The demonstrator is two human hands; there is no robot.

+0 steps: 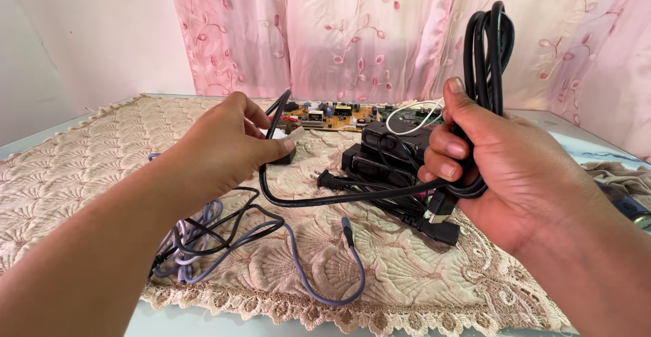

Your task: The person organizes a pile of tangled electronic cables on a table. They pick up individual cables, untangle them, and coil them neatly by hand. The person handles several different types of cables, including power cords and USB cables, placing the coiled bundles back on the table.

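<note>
Far left of the frame there's a cream lace tablecloth with a shell pattern over a glass-looking table, and at lower left a tangle of thin black and lavender cables sits on it, with one lavender loop running out toward the bottom middle. Just above that, the left hand is pinched shut on a black power cord, thumb and fingers closed right where the cord runs up past a small white tag or plug, can't quite tell which. From there the cord sags down across the centre and swings over to the right hand. Middle of the frame, further back, there's a yellowish circuit board with a white wire beside it, and a couple of black power adapters stacked on the cloth. Right of centre, the right hand is wrapped tight around the coiled bundle of that same cord, loops sticking up toward the upper right against the pink floral curtain.
</note>
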